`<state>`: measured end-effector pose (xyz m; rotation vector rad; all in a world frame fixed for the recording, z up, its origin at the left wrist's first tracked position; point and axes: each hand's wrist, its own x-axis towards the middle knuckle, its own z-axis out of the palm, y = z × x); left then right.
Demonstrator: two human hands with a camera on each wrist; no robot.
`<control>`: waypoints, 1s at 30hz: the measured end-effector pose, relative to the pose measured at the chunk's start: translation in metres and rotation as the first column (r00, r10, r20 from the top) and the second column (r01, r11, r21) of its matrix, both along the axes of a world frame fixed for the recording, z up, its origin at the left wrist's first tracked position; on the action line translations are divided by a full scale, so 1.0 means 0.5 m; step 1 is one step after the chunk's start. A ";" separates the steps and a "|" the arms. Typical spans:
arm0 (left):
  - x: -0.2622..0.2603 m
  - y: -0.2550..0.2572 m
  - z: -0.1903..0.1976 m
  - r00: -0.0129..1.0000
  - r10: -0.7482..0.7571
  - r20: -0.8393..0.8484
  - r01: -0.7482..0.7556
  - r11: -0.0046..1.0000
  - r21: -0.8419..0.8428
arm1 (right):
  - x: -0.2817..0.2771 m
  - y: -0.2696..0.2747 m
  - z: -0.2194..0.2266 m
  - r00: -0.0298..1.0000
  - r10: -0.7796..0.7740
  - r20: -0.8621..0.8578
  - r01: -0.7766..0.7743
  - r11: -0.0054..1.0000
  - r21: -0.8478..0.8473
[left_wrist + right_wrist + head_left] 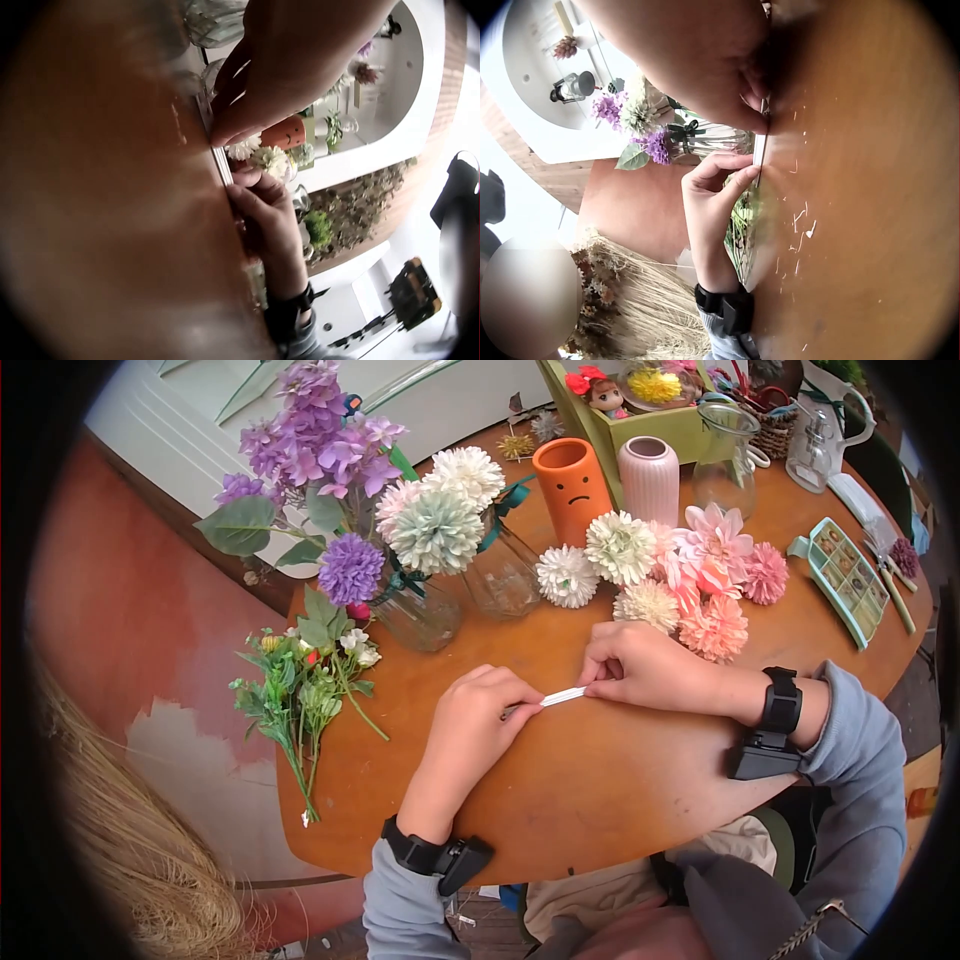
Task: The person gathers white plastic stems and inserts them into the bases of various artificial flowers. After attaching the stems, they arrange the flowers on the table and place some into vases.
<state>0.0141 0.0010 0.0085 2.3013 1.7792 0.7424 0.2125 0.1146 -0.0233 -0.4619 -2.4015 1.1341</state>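
Observation:
Between my two hands is a short, slim bundle of thin white sticks (563,697), low over the wooden table. My left hand (470,715) pinches its left end between thumb and fingers. At the other end, the thumb and fingertips of my right hand (645,668) pinch it too. A small dark tip shows beside the left thumb. In the left wrist view the white bundle (222,163) runs close along the tabletop, its ends covered by fingers. From the right wrist, the bundle (760,146) appears as a narrow pale strip.
Cut greenery (310,695) lies left of my left hand. Glass vases (415,618) with flowers stand behind it. Loose pink and white flower heads (715,625) lie beyond my right hand, near an orange vase (568,495). A compartment tray (848,580) sits far right. White scraps (808,231) dot the tabletop.

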 end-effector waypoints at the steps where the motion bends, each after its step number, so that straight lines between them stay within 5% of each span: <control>1: 0.011 0.001 0.002 0.998 -0.009 -0.057 0.009 1.000 0.012 | 0.000 0.000 0.000 1.000 0.001 -0.002 -0.001 1.000 -0.007; 11: 0.079 0.020 0.023 0.823 -0.005 -0.568 0.016 1.000 0.015 | 0.002 0.002 -0.004 1.000 -0.004 -0.009 0.004 1.000 0.005; 23: 0.087 0.032 0.022 0.752 -0.029 -0.659 0.059 0.998 0.023 | 0.000 0.009 -0.018 0.999 0.011 -0.033 -0.012 1.000 -0.010; 30: 0.061 0.061 0.036 0.789 -0.184 -0.586 0.135 0.983 -0.127 | -0.003 0.007 -0.017 0.999 0.010 -0.032 -0.010 1.000 0.007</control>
